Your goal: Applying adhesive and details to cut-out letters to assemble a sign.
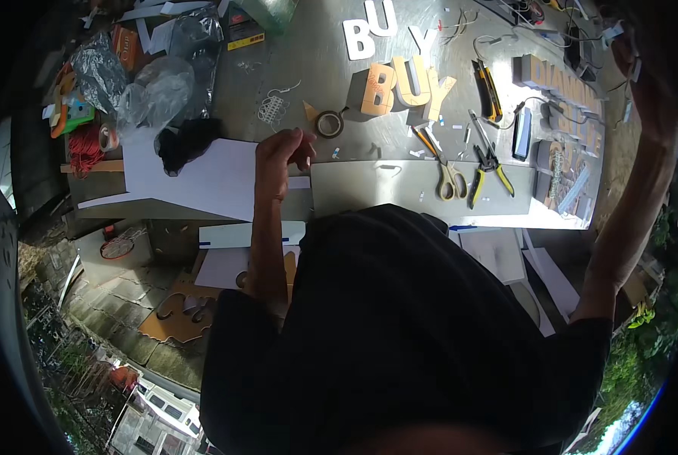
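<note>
The person leans over a grey metal surface [339,53], their dark shirt filling the lower middle of the view. The left arm rises from the shoulder with the forearm running straight up the picture, bent at the wrist, and the left hand [282,152] sits at the near edge of the surface with its fingers curled inward, loosely gathered rather than spread; the thumb and fingertips point toward a roll of brown tape [329,123] that lies just beside them, apart from the hand as far as can be seen. Whether anything small is pinched between the fingers cannot be told. Under and to the left of that hand lies a white sheet [202,178] that overhangs the edge, with a black bundle [187,142] resting on its far corner. The right arm is raised high on the right side, elbow bent, the forearm climbing toward the top rim, where the right hand [631,53] is dark and blurred against the edge; its grip cannot be made out. Between the arms, well apart from either hand, stand wooden block letters [403,87] with white letters [369,30] beyond them, and nearer the edge lie yellow-handled scissors [445,171], yellow-handled pliers [489,163] and a yellow utility knife [487,89]. Crumpled clear plastic bags [153,87] sit at the far left.
</note>
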`<action>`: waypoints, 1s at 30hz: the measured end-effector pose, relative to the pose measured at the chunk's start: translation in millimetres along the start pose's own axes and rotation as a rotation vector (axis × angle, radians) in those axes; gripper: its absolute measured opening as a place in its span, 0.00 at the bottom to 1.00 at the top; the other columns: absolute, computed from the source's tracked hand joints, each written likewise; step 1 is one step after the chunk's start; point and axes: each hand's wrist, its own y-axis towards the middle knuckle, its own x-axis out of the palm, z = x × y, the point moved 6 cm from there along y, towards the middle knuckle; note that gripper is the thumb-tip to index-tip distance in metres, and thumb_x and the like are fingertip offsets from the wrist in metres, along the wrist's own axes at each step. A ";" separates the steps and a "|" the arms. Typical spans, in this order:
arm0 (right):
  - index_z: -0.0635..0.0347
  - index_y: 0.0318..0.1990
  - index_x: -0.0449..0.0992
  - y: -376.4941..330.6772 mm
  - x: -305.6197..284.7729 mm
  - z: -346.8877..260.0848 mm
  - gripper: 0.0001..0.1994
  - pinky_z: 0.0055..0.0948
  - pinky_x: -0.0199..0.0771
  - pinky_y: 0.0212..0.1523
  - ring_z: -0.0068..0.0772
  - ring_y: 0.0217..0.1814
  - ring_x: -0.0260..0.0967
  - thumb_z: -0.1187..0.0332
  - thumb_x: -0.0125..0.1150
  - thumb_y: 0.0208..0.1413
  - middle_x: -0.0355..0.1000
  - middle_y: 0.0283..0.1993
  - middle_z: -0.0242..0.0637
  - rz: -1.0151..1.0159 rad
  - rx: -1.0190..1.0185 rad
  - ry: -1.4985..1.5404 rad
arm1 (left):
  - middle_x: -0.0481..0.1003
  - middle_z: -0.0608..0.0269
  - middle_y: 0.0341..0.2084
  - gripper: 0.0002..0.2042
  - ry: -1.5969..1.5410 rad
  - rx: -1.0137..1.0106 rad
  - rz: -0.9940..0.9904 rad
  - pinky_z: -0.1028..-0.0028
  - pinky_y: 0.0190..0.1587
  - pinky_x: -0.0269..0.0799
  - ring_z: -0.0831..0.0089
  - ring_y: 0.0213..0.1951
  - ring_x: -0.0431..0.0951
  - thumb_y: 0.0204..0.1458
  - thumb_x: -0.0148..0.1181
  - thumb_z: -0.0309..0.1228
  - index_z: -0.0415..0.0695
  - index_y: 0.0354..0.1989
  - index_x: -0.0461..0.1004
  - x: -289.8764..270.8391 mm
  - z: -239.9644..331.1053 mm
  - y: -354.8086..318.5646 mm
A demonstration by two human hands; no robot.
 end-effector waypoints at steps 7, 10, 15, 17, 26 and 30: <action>0.66 0.42 0.79 -87.8 176.9 154.5 0.06 0.26 0.77 0.44 0.25 0.41 0.76 0.82 0.62 0.58 0.78 0.41 0.34 0.310 0.102 -0.040 | 0.81 0.51 0.43 0.31 -0.300 -0.410 -0.560 0.63 0.47 0.77 0.62 0.42 0.83 0.69 0.42 0.54 0.33 0.57 0.73 98.7 -58.6 -44.1; 0.63 0.40 0.78 -108.6 239.6 172.4 0.08 0.31 0.75 0.37 0.34 0.38 0.77 0.83 0.62 0.53 0.78 0.39 0.39 0.123 0.036 -0.385 | 0.80 0.49 0.48 0.33 -0.470 -0.505 -0.576 0.61 0.50 0.77 0.60 0.48 0.82 0.69 0.42 0.55 0.33 0.61 0.69 108.1 -76.4 -27.3; 0.62 0.38 0.77 -139.2 280.9 214.9 0.06 0.41 0.76 0.42 0.47 0.42 0.77 0.79 0.61 0.53 0.76 0.39 0.42 -0.076 0.055 -0.446 | 0.81 0.54 0.41 0.20 -0.352 -0.379 -0.253 0.63 0.48 0.80 0.65 0.43 0.82 0.68 0.53 0.40 0.34 0.57 0.73 96.7 -85.7 -2.3; 0.62 0.38 0.77 -144.9 278.2 234.1 0.05 0.42 0.76 0.43 0.50 0.43 0.76 0.79 0.61 0.54 0.75 0.38 0.43 -0.118 0.082 -0.467 | 0.81 0.55 0.39 0.15 -0.398 -0.364 -0.233 0.66 0.46 0.81 0.68 0.39 0.82 0.67 0.55 0.32 0.34 0.53 0.75 90.2 -90.5 1.1; 0.64 0.42 0.80 -152.2 241.8 299.1 0.06 0.34 0.79 0.40 0.34 0.38 0.79 0.77 0.62 0.58 0.77 0.39 0.40 -0.165 0.409 -0.407 | 0.82 0.58 0.31 0.12 0.368 -0.183 -0.246 0.76 0.33 0.79 0.74 0.30 0.83 0.66 0.55 0.30 0.36 0.53 0.76 69.6 -97.6 -8.5; 0.65 0.43 0.79 -120.8 229.8 293.3 0.08 0.39 0.77 0.42 0.44 0.40 0.78 0.74 0.63 0.57 0.76 0.39 0.44 0.033 0.255 -0.536 | 0.83 0.56 0.28 0.16 0.721 -0.053 -0.290 0.73 0.33 0.76 0.72 0.29 0.84 0.60 0.62 0.34 0.37 0.51 0.78 62.3 -97.4 -12.0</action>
